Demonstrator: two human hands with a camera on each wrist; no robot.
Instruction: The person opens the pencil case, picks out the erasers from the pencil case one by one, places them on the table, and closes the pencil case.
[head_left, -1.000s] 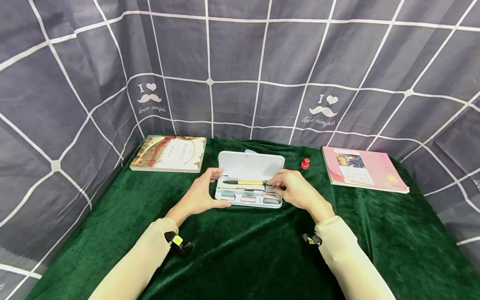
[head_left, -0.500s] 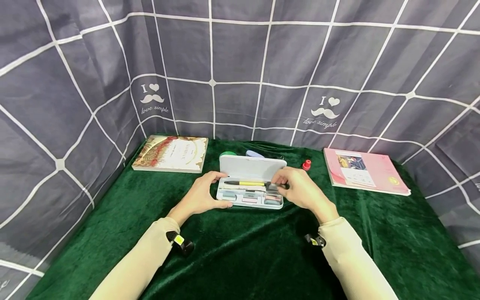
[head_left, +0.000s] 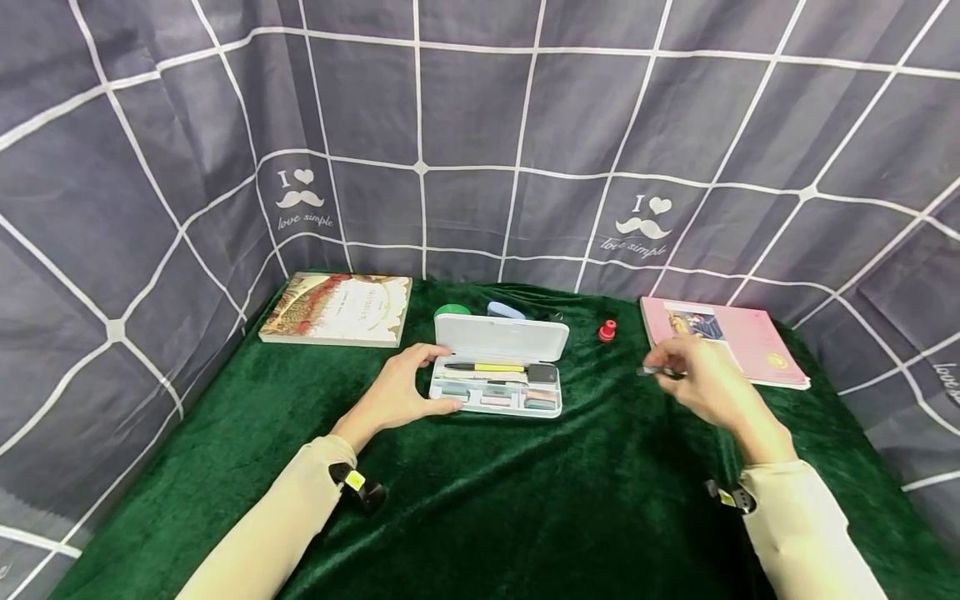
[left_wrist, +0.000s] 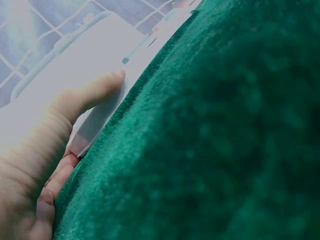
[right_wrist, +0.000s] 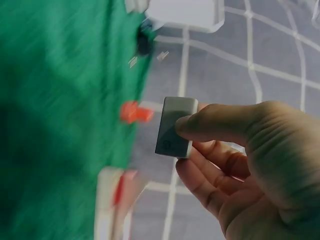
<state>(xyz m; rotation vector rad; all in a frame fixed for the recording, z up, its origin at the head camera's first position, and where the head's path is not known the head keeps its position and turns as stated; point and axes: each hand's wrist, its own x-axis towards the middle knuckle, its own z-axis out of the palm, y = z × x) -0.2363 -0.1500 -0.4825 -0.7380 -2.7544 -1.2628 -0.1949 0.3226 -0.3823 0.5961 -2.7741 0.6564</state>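
The right hand (head_left: pixel 705 383) pinches a small grey block (right_wrist: pixel 175 127) between thumb and fingers, the thumb laid flat across its face. The left hand (head_left: pixel 393 387) grips the left end of a white pencil case (head_left: pixel 504 411), thumb along the front edge and fingertips at the back corner. To the right of the left hand's thumb, shallow compartments hold a pale green piece (head_left: pixel 454 389), a pink piece (head_left: pixel 496 401) and, farther from that hand, some pink and grey pieces (head_left: pixel 542 399). Beyond them, level with its fingers, lie a black-and-yellow pen (head_left: pixel 498 367) and, at the end nearest the right hand, a dark block (head_left: pixel 543 373). The raised lid (head_left: pixel 501 337) leans away from both hands, with a green item (head_left: pixel 453 309) and a blue item (head_left: pixel 506 310) behind it. A red object (head_left: pixel 607 332) stands near the right hand, ahead and to its left. A pink book (head_left: pixel 776 340) lies beyond the right hand; another book (head_left: pixel 345 310) lies ahead of the left hand, on the green-covered bench (head_left: pixel 480 508)
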